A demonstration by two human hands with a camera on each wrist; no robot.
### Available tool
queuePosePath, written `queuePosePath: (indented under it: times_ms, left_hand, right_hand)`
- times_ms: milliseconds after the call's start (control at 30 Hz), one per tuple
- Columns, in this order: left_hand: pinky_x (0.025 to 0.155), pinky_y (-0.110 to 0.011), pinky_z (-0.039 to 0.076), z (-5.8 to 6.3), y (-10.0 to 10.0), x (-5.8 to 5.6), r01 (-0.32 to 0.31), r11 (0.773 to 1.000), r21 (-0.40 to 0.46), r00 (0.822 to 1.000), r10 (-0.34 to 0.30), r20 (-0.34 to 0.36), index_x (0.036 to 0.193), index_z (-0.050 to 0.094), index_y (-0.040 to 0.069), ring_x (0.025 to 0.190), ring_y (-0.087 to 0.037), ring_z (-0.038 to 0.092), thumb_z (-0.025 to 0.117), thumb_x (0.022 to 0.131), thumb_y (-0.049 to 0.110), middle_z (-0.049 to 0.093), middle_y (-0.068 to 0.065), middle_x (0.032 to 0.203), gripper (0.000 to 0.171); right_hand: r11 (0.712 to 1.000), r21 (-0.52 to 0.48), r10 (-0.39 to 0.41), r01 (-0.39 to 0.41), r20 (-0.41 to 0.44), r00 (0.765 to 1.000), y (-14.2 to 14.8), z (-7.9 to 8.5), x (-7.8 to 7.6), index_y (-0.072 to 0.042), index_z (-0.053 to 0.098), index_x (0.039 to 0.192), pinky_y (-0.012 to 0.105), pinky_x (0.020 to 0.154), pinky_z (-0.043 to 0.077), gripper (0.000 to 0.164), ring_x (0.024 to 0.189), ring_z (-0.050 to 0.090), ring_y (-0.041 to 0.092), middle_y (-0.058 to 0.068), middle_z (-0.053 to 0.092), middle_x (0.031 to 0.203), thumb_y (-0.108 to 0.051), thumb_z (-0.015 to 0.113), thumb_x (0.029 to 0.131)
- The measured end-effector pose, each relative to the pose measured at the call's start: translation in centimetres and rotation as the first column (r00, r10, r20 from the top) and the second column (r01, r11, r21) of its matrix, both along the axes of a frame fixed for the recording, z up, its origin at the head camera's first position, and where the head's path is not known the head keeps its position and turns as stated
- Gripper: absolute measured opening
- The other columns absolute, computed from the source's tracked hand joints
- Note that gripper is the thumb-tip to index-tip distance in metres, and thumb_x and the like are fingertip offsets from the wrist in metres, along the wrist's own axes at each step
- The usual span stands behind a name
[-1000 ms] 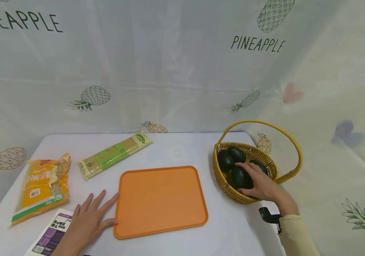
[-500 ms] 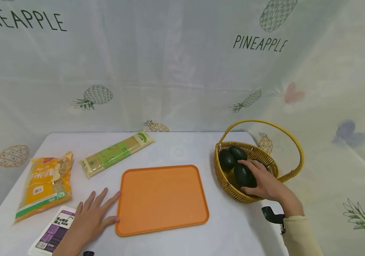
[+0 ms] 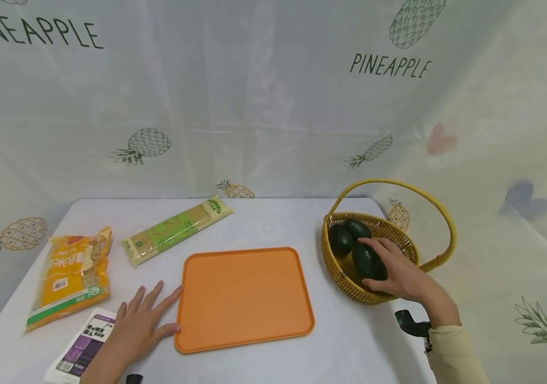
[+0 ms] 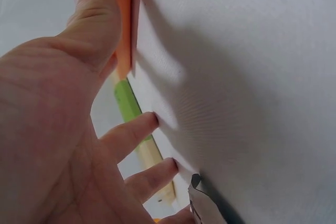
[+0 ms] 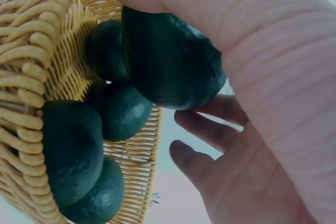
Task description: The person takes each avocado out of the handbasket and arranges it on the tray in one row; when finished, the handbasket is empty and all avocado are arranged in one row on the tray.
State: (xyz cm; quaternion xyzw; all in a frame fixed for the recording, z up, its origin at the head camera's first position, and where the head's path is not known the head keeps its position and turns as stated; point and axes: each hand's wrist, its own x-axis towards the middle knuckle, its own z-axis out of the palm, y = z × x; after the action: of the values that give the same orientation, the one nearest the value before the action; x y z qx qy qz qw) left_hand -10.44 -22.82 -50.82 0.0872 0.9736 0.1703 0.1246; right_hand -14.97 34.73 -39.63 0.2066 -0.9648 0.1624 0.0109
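Note:
My right hand holds a dark green avocado over the yellow wicker basket, thumb on the near side and fingertips on the far side. In the right wrist view this avocado sits against the thumb, above several others. Two more avocados, one at the left and one behind it, lie inside the basket. My left hand is spread flat, with index finger and thumb at the left edge of the orange tray. In the left wrist view the thumb meets the tray's side.
A white pack with a purple label lies partly under the left forearm. Beyond it are an orange grain bag and a green noodle packet. The basket's tall handle arches over the right side. A pineapple-print curtain hangs behind the white table.
My right hand has drawn the avocado slightly to the right, covering another avocado on the basket's right side. The left hand keeps its place by the tray. The head view has shifted a little.

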Motion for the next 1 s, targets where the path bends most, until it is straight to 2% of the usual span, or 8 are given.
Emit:
queuePosePath:
  times_ms: [333,700,1000]
  left_hand:
    - [0.116,-0.091,0.015,0.0,0.0,0.1,0.0,1.0,-0.004,1.0,0.0,-0.022,0.164,0.045,0.028,0.152,-0.071,0.02,0.071,0.091,0.066,0.031,-0.031,0.171,0.086]
    - [0.114,-0.092,0.019,-0.4,-0.2,0.5,0.0,1.0,-0.014,0.999,0.0,-0.038,0.163,0.046,0.028,0.151,-0.071,0.023,0.07,0.091,0.068,0.033,-0.031,0.17,0.086]
    - [0.112,-0.092,0.02,-0.7,-0.1,0.5,0.006,1.0,0.0,0.995,-0.006,-0.095,0.161,0.049,0.029,0.15,-0.072,0.025,0.07,0.091,0.067,0.037,-0.03,0.169,0.082]
  right_hand:
    - [1.0,0.01,0.0,0.0,-0.005,1.0,-0.7,0.9,0.4,-0.014,0.041,0.161,0.058,0.095,0.062,0.09,0.125,0.06,0.036,0.017,0.049,0.147,-0.025,0.091,0.087]
    - [0.998,0.009,0.062,-0.062,-0.062,0.996,-2.0,1.5,0.7,-0.013,0.042,0.16,0.055,0.096,0.061,0.089,0.13,0.056,0.034,0.014,0.048,0.15,-0.025,0.091,0.087]
    - [0.999,0.007,0.041,-0.041,-0.053,0.998,-2.8,2.0,1.2,-0.017,0.041,0.162,0.055,0.096,0.062,0.09,0.134,0.055,0.037,0.017,0.045,0.154,-0.025,0.09,0.087]
